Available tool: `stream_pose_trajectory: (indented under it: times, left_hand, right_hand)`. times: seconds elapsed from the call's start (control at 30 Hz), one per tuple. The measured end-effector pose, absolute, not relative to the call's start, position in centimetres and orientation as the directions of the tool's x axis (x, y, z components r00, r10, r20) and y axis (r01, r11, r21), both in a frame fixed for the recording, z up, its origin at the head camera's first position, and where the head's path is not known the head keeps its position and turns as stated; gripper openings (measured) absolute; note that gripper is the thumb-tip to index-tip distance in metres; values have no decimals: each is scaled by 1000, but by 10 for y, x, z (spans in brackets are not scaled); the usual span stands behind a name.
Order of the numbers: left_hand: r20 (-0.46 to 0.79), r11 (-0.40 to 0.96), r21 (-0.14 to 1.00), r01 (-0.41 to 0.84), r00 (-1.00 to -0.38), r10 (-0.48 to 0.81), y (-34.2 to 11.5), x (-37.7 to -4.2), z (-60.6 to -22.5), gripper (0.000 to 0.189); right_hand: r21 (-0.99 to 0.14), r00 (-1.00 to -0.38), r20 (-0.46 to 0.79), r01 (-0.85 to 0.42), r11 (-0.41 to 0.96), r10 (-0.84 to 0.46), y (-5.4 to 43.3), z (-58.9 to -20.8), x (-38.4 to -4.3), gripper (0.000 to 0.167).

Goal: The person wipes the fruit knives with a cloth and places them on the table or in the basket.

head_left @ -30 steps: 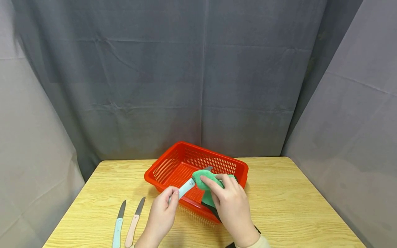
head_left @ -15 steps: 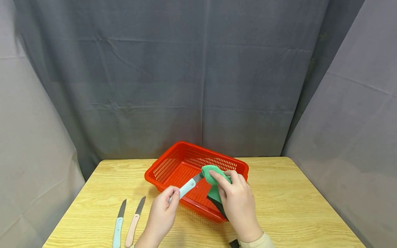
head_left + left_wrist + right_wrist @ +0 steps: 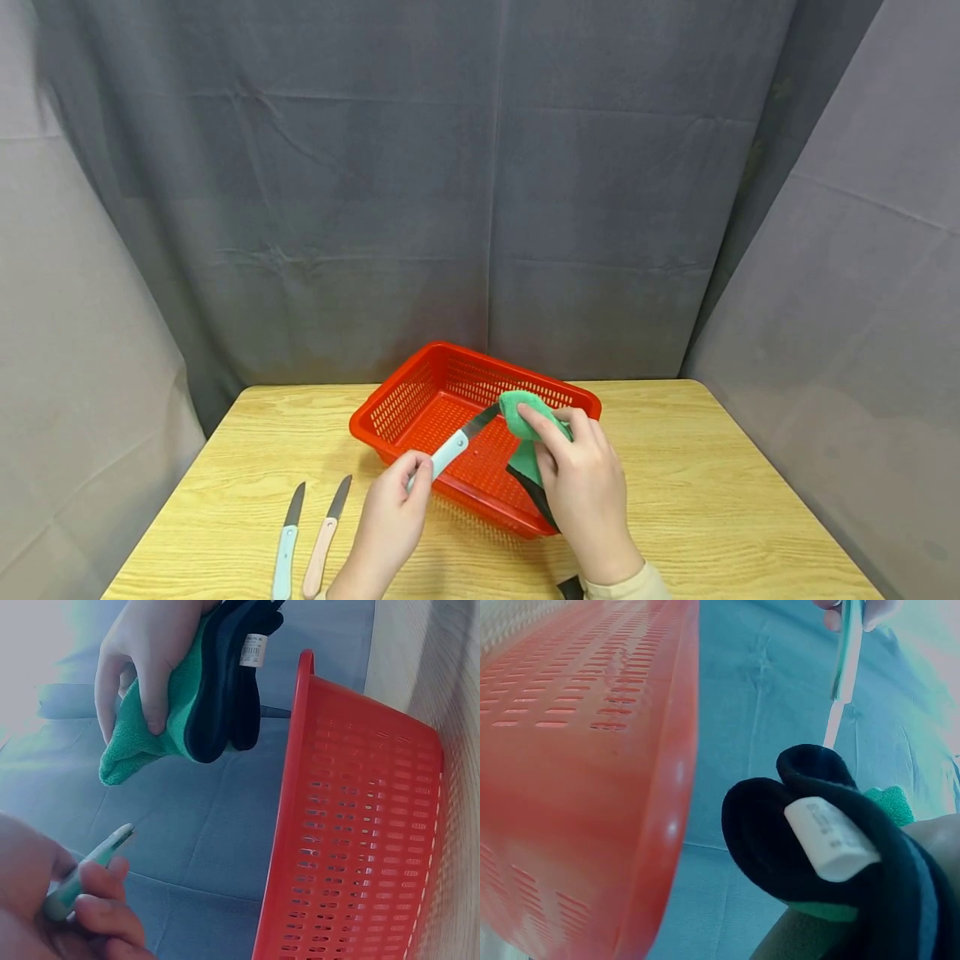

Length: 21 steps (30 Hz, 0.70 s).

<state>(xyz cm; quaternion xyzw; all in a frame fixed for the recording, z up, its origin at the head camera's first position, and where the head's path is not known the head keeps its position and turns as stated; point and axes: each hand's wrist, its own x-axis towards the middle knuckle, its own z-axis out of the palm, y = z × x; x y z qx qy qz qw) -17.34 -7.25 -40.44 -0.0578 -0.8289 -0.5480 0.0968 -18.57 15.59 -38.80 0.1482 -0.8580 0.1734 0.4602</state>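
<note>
My left hand grips the pale blue handle of a knife, its blade pointing up and right over the basket. Folded in my right hand is a green cloth with a black edge, pinched between thumb and fingers at the blade's tip. The tip itself is hidden by the cloth. A white tag hangs from the cloth's black border in the right wrist view. Both hands are above the near side of a red plastic basket.
Two more knives lie side by side on the wooden table, left of my left hand: one with a light blue handle, one with a pink handle. A grey curtain hangs behind the table.
My right hand has slid the green cloth up and right along the blade toward its tip, baring more of the blade. The left hand has stayed nearly still on the handle.
</note>
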Motion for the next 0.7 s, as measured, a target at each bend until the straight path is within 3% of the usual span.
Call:
stream_pose_trajectory:
  times: [0.7]
  left_hand:
    - [185,354,919,172,-983,-2,-73,-180,-410,17]
  right_hand:
    - [-168,-540,836,-413,895,-92,155,-388,-186,58]
